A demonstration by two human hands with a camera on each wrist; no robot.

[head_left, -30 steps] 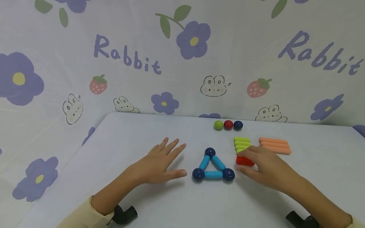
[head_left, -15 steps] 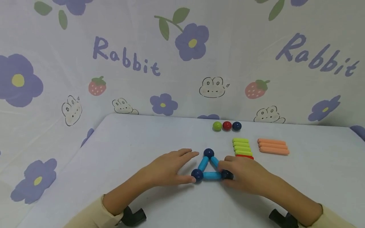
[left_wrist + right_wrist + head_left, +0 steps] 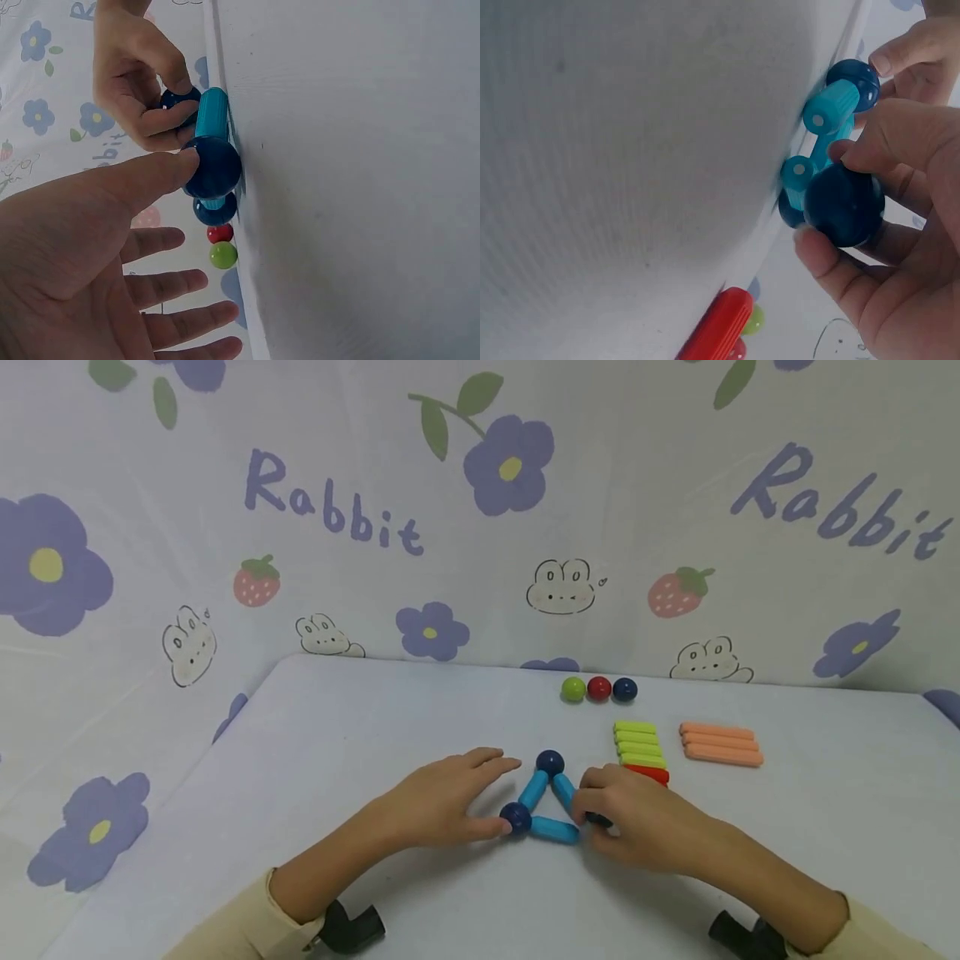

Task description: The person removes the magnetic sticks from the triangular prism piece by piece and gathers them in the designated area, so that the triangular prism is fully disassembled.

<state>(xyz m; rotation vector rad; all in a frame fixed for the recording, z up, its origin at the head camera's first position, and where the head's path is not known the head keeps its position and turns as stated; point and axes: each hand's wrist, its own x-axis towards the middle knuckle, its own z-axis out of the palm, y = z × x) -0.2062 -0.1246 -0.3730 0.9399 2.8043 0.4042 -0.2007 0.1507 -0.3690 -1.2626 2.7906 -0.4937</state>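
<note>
My right hand [image 3: 648,818] pinches a dark blue ball [image 3: 845,206] between thumb and fingers; in the right wrist view the ball stands apart from the free rod ends. My left hand [image 3: 442,802] has its thumb touching another dark blue ball [image 3: 515,817], its other fingers extended. From that ball a light blue rod [image 3: 555,830] runs right, its far end bare. A second light blue rod [image 3: 533,792] joins it to the dark blue ball at the top [image 3: 551,763]. A third light blue rod [image 3: 565,793] slants down from that top ball, partly behind my right fingers.
Green, red and dark blue balls [image 3: 599,688] stand in a row near the white table's back edge. Several yellow-green rods [image 3: 637,745] lie beside red rods [image 3: 648,772], which my right hand partly hides. Orange rods [image 3: 722,745] lie farther right.
My right hand has moved from the red rods to the triangle's right ball and pulled it off the rods. My left hand moved right to the left ball. The bottom rod's right end swung nearer me.
</note>
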